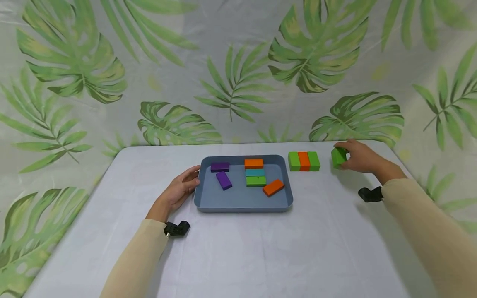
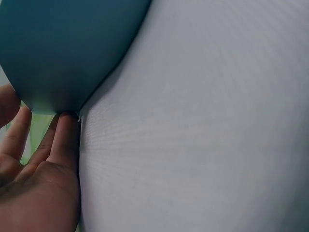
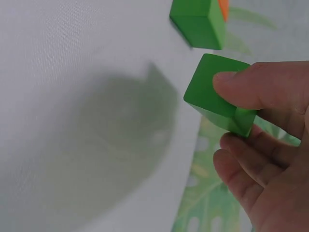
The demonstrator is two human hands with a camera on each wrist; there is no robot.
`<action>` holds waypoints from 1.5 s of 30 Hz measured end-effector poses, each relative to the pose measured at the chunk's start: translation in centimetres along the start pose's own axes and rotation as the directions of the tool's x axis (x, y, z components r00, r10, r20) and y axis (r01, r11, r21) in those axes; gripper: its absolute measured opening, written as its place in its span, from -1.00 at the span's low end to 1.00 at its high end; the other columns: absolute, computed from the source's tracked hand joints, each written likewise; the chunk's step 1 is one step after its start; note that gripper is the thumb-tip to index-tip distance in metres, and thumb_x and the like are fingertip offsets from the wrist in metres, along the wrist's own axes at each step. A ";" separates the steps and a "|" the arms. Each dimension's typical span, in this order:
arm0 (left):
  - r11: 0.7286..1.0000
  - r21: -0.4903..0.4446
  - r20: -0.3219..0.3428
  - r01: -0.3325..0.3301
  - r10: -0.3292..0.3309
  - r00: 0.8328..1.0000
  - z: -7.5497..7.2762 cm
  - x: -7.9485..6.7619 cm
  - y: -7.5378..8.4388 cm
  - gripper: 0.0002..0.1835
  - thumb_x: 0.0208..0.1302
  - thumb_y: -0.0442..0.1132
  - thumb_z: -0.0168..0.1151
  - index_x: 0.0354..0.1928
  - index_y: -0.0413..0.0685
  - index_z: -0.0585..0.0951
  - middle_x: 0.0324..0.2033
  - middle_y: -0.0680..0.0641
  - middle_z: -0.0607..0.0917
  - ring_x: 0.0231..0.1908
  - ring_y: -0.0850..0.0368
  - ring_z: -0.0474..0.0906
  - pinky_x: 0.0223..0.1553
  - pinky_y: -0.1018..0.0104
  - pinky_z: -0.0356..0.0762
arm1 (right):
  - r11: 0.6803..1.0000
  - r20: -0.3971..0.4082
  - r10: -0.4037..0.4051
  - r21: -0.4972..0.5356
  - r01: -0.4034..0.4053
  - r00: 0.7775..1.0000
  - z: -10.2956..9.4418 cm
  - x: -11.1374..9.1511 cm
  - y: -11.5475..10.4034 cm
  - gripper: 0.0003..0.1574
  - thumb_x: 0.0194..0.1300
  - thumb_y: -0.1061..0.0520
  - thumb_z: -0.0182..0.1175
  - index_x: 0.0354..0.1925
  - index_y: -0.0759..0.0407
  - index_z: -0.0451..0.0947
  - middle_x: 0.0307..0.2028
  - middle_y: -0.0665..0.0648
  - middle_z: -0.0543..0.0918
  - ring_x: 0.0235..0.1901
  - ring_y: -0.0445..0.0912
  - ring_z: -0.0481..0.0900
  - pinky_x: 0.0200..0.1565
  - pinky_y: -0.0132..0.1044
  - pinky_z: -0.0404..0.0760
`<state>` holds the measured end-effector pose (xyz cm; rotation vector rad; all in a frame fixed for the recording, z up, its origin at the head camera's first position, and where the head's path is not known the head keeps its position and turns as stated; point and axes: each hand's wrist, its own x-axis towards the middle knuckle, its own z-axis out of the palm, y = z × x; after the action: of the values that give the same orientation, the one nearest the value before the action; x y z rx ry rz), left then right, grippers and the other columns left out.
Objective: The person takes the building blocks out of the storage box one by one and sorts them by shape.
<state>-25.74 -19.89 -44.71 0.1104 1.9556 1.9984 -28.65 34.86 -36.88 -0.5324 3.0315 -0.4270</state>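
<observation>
At the right of the table, my right hand (image 1: 360, 157) pinches a green block (image 1: 338, 158) between thumb and fingers. The right wrist view shows the thumb (image 3: 241, 87) on one face of that block and a shadow on the cloth beside it. My left hand (image 1: 179, 190) touches the left side of a blue-grey tray (image 1: 238, 203), its fingers (image 2: 65, 140) fairly straight against the wall. Inside the tray lie two purple blocks (image 1: 223, 181), an orange, teal and green row (image 1: 255, 172), and a slanted orange block (image 1: 273, 188).
Right of the tray, two green blocks and an orange block (image 1: 304, 161) stand side by side. A white cloth (image 1: 242, 252) covers the table. Behind it hangs a leaf-print curtain (image 1: 238, 74).
</observation>
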 end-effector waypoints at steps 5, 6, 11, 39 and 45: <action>1.000 -0.023 0.016 -0.017 0.017 1.000 0.0 -0.1 0.1 -0.29 0.47 -0.43 -0.05 0.58 -0.10 0.00 0.58 -0.22 -0.02 0.57 -0.10 -0.09 0.58 -0.03 -0.13 | 1.000 0.014 0.012 0.024 -0.012 1.000 0.8 1.1 0.4 -0.15 0.02 0.28 0.30 0.30 0.51 0.34 0.17 0.60 0.43 0.04 0.35 0.49 0.05 0.24 0.51; 1.000 -0.022 0.017 -0.016 0.017 1.000 0.1 -0.1 0.1 -0.29 0.47 -0.43 -0.05 0.58 -0.10 0.00 0.58 -0.22 -0.02 0.57 -0.10 -0.09 0.58 -0.03 -0.13 | 0.999 0.019 0.017 0.026 -0.018 1.000 0.9 1.3 0.4 -0.15 0.02 0.28 0.30 0.30 0.51 0.34 0.17 0.60 0.43 0.05 0.35 0.49 0.06 0.24 0.51; 1.000 -0.023 0.025 -0.016 0.017 1.000 0.1 0.0 0.0 -0.30 0.47 -0.43 -0.05 0.57 -0.11 -0.01 0.58 -0.23 -0.02 0.57 -0.11 -0.09 0.58 -0.03 -0.14 | 0.999 0.033 0.029 0.034 -0.030 0.999 1.3 1.6 0.3 -0.14 -0.01 0.29 0.28 0.30 0.51 0.33 0.18 0.61 0.41 0.05 0.36 0.49 0.07 0.25 0.50; 1.000 -0.020 0.033 -0.015 0.016 0.999 0.0 -0.1 -0.1 -0.28 0.47 -0.42 -0.04 0.58 -0.08 -0.01 0.58 -0.22 -0.04 0.57 -0.09 -0.11 0.58 -0.04 -0.15 | 0.993 0.091 0.063 0.089 -0.071 0.994 2.5 2.7 -0.7 -0.03 -0.06 0.38 0.25 0.38 0.44 0.26 0.30 0.58 0.32 0.14 0.34 0.39 0.20 0.28 0.43; 1.000 -0.020 0.038 -0.015 0.016 0.999 0.1 -0.1 0.1 -0.28 0.47 -0.43 -0.06 0.58 -0.08 -0.02 0.58 -0.22 -0.04 0.57 -0.10 -0.11 0.58 -0.04 -0.15 | 0.992 0.101 0.080 0.087 -0.089 0.992 2.9 3.0 -0.9 -0.05 -0.05 0.37 0.21 0.38 0.43 0.27 0.29 0.58 0.32 0.09 0.31 0.40 0.18 0.26 0.44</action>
<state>-25.63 -19.86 -44.60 0.1581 1.9171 2.0100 -30.93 32.33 -39.36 -0.4050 2.9118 -0.5160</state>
